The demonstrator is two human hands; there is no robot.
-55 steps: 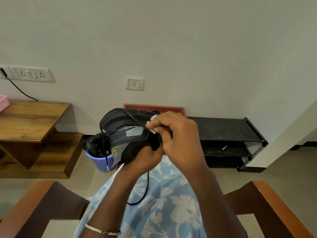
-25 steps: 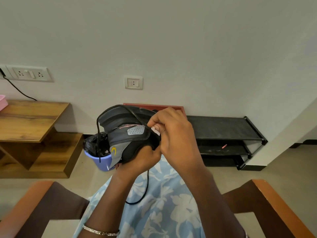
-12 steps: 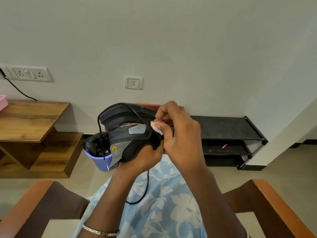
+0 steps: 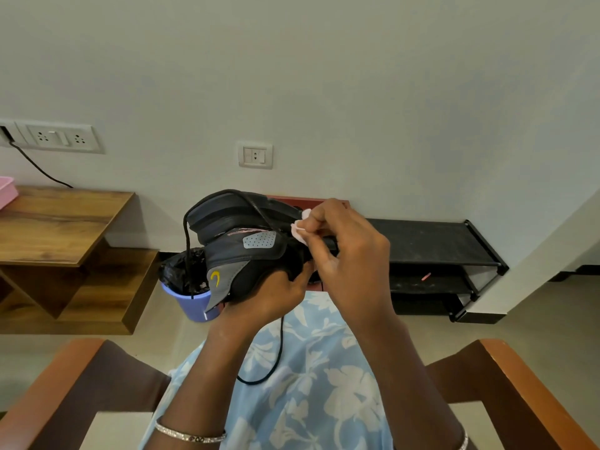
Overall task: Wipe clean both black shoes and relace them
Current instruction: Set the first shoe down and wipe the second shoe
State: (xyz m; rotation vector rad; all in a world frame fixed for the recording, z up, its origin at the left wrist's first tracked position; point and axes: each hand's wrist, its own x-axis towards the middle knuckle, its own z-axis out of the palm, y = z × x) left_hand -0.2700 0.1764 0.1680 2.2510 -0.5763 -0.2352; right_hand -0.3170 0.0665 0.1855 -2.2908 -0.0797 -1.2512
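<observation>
Nearest of all, two brown wooden armrests are seen, one low to the left (image 4: pixel 65 378) of the shoe (image 4: pixel 246 254) and one low to its right (image 4: pixel 519 384). Between them a lap is covered by pale blue cloth (image 4: pixel 311 384) printed with white flowers. A silver bangle (image 4: pixel 190 435) is worn on the left wrist, well below the shoe.

The black and grey shoe is held up in the air above the lap, with a grey flap bearing a yellow mark hung at its lower edge. It is gripped from beneath by the left hand (image 4: pixel 272 300), whose fingers are curled round its underside. The right hand (image 4: pixel 344 254) is set against the shoe's right end. A small pale pink wipe (image 4: pixel 298 230) is pinched between its thumb and fingertips and pressed onto the shoe. A black lace (image 4: pixel 281 345) is looped over the top of the shoe and dropped down its left side. A further length is hung beneath the shoe and curled over the lap.

Behind the shoe, low at its left, a blue bucket (image 4: pixel 191 303) lined with a black bag (image 4: pixel 177 271) is stood on the floor. Further left of the shoe a wooden table (image 4: pixel 58 222) is placed, with a pink tray (image 4: pixel 6 190) at the table's far end. Behind and right of the shoe a low black shoe rack (image 4: pixel 431 241) is set against the wall. On the wall above the shoe a white switch plate (image 4: pixel 255 155) is mounted, and a wider socket plate (image 4: pixel 58 138) is fixed well up to the shoe's left.
</observation>
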